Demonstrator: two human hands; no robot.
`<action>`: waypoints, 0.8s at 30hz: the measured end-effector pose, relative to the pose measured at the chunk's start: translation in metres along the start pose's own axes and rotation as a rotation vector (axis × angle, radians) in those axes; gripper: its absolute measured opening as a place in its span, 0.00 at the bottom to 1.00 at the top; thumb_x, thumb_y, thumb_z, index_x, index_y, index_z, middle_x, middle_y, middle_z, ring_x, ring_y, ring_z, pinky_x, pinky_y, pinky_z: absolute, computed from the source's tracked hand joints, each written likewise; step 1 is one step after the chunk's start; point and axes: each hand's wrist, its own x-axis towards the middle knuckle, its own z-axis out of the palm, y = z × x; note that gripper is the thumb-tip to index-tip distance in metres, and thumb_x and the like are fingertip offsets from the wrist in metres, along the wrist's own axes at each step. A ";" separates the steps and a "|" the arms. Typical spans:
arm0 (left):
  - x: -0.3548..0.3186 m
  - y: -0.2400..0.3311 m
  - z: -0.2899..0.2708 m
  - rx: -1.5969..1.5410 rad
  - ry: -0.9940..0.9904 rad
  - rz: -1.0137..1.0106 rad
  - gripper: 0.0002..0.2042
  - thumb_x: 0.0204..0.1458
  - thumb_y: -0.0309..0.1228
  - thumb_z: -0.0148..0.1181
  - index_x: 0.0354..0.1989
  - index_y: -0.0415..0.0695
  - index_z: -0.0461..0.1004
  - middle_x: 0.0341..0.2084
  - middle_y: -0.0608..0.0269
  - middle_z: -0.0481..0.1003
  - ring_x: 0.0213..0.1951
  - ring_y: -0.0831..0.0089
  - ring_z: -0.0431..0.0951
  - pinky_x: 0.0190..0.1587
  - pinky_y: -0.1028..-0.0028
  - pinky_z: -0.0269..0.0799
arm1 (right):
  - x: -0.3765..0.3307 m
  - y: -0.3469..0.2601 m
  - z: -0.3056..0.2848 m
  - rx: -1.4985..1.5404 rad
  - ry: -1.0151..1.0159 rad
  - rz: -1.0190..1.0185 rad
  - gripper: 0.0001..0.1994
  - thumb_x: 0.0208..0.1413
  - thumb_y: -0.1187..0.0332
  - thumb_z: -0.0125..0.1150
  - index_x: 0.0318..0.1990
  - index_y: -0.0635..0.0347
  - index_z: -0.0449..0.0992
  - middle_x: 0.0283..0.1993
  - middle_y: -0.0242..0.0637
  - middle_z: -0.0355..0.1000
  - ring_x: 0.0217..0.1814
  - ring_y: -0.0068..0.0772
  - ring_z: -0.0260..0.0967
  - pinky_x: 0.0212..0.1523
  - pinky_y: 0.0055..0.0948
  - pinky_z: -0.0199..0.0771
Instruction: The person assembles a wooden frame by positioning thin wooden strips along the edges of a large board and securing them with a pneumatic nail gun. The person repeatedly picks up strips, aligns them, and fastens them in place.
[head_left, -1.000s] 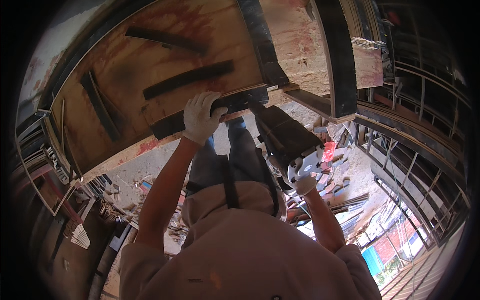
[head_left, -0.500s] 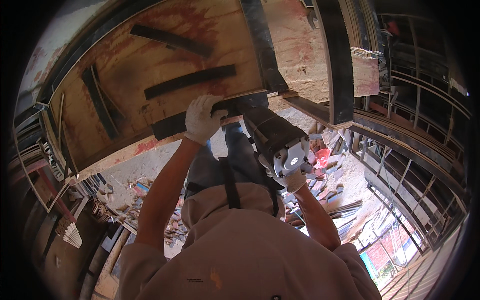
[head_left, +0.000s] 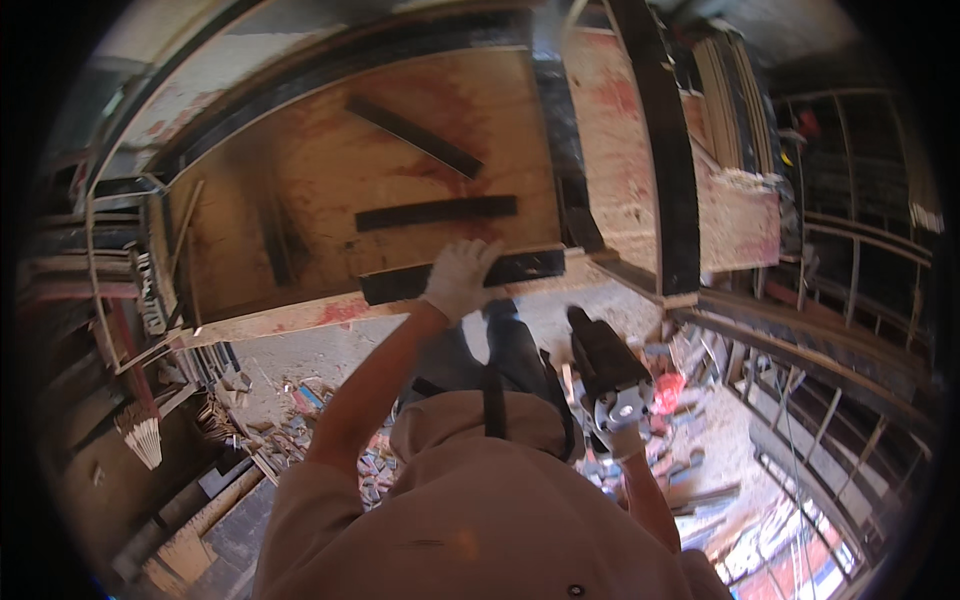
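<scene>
The dark strip (head_left: 530, 266) is lying along the near edge of the bench (head_left: 330, 170), running through the left hand (head_left: 462, 280), whose grip is clasping it near mid-length, both ends sticking out. The right hand (head_left: 622, 440) is grasping a black power tool (head_left: 605, 360), whose nose is pointing toward the bench but standing apart from the strip. The step in hand appears to be steadying the strip; the next move seems to be calling for a firm left grip, with fingers staying clear of the tool's nose. Farther in, a level strip (head_left: 436, 212) and a slanted strip (head_left: 415, 137) are lying loose; scraps (head_left: 690, 430) are littering the floor (head_left: 290, 360) below.
</scene>
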 end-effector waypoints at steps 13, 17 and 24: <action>0.022 -0.156 -0.035 0.189 0.236 -0.128 0.46 0.47 0.46 0.73 0.73 0.42 0.58 0.70 0.44 0.61 0.71 0.48 0.59 0.72 0.49 0.52 | -0.095 -0.053 0.035 1.281 0.190 1.609 0.13 0.54 0.74 0.72 0.44 0.58 0.74 0.27 0.30 0.74 0.21 0.20 0.70 0.19 0.21 0.64; 0.073 -0.102 0.033 0.277 -0.028 0.038 0.43 0.45 0.45 0.74 0.69 0.43 0.61 0.64 0.47 0.67 0.66 0.51 0.64 0.67 0.51 0.59 | -0.055 -0.081 0.009 1.032 0.386 1.388 0.15 0.54 0.73 0.71 0.49 0.56 0.76 0.36 0.29 0.75 0.28 0.22 0.70 0.26 0.26 0.70; 0.124 -0.072 0.040 0.241 -0.186 0.088 0.21 0.45 0.38 0.71 0.47 0.42 0.77 0.48 0.51 0.75 0.54 0.54 0.76 0.55 0.55 0.72 | -0.054 -0.054 0.017 1.151 0.278 1.584 0.13 0.54 0.74 0.70 0.45 0.56 0.75 0.30 0.29 0.72 0.23 0.22 0.67 0.22 0.26 0.68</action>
